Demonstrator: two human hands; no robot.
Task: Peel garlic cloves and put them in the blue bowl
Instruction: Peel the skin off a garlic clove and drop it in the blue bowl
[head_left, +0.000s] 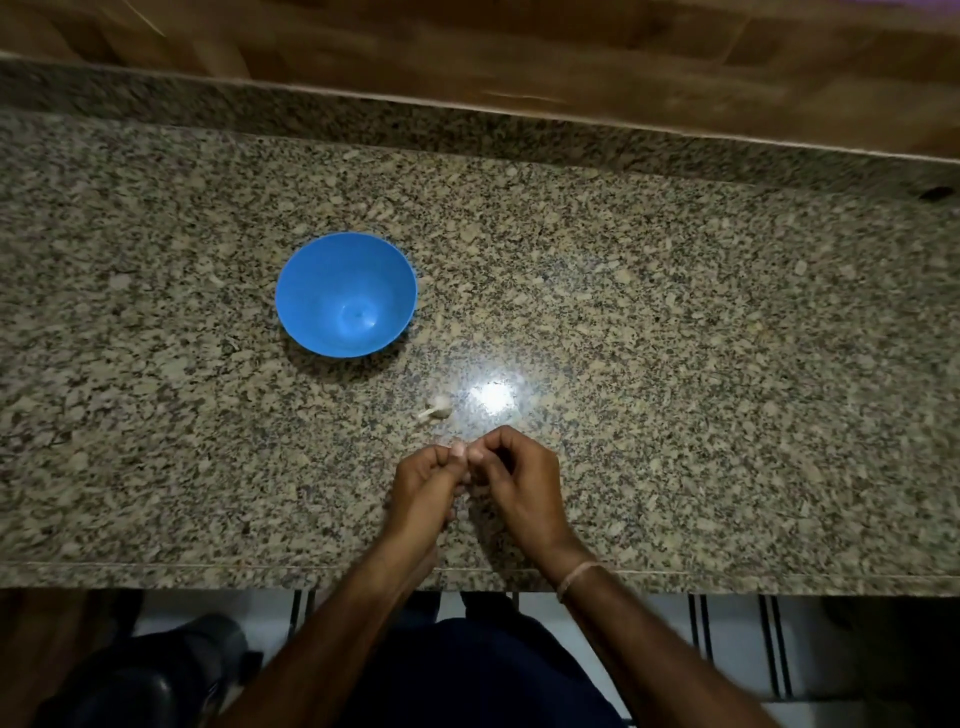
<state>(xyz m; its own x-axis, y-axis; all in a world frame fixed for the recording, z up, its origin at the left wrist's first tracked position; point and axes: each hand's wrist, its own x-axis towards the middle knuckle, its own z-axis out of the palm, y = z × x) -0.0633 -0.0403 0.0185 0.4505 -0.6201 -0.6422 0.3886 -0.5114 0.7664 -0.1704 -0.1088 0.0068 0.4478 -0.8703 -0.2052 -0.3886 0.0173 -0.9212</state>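
Observation:
A blue bowl (345, 294) stands on the speckled granite counter (675, 338), left of centre, and nothing shows inside it. One pale garlic clove (435, 408) lies loose on the counter, between the bowl and my hands. My left hand (423, 480) and my right hand (517, 473) meet just above the counter near its front edge. Their fingertips pinch a small garlic clove (460, 448), mostly hidden by the fingers.
A bright lamp reflection (493, 397) glares on the counter right beside the loose clove. A wooden wall (519, 52) rises behind the counter. The counter's front edge (311, 571) runs below my wrists, with the floor and dark objects beneath.

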